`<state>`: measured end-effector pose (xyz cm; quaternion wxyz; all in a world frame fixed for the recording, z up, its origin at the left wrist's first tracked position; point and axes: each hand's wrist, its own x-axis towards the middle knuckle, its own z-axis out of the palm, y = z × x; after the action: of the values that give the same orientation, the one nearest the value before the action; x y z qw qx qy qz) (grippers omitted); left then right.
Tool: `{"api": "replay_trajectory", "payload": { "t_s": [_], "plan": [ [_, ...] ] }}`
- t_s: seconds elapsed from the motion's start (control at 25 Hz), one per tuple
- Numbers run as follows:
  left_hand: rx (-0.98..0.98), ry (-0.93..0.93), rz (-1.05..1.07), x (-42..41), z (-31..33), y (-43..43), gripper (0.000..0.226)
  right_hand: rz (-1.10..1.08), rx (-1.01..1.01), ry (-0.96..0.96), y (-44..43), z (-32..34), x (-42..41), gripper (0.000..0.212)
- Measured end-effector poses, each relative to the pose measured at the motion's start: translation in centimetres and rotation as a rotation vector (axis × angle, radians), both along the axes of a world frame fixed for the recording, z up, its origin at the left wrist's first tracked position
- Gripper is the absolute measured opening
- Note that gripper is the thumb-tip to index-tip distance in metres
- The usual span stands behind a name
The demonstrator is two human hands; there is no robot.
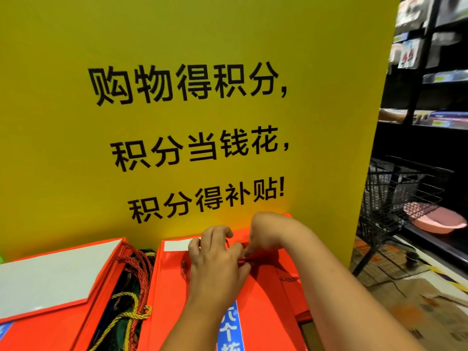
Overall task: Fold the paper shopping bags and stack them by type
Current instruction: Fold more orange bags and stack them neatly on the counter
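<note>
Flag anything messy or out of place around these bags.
A tangle of red, yellow and green cord handles spills out between the left red bag and the right red bag; they lie loose, not tucked flat.

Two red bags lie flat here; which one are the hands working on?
The right red bag, bearing the blue label: the left hand and right hand both pinch its red cord handle. The left red bag, with a large white panel, lies untouched.
</note>
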<state>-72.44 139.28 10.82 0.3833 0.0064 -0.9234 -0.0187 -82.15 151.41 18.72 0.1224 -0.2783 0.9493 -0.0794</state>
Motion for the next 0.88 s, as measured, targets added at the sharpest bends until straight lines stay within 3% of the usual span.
{"api": "replay_trajectory", "payload": {
  "t_s": [0.2, 0.36, 0.52, 0.68, 0.88],
  "plan": [
    [0.003, 0.033, 0.038, -0.3, -0.2, -0.2, 0.034, 0.088, -0.059, -0.097, 0.2, -0.8, -0.7, 0.008],
    [0.040, 0.023, 0.041, -0.6, -0.2, -0.2, 0.033, 0.240, -0.155, -0.065, 0.5, -1.9, -2.1, 0.026],
    [0.039, 0.038, 0.027, -0.6, -0.1, 0.1, 0.034, 0.309, -0.182, 0.015, 0.7, -2.6, -2.6, 0.027],
    [0.072, 0.031, 0.019, -0.4, -0.2, -0.1, 0.036, 0.158, -0.574, 0.117, 1.4, -0.9, -2.4, 0.018],
    [0.111, -0.004, 0.017, -0.7, -0.6, -0.5, 0.035, -0.231, -1.218, 0.022, 4.5, 1.9, -2.8, 0.023]
  ]
}}
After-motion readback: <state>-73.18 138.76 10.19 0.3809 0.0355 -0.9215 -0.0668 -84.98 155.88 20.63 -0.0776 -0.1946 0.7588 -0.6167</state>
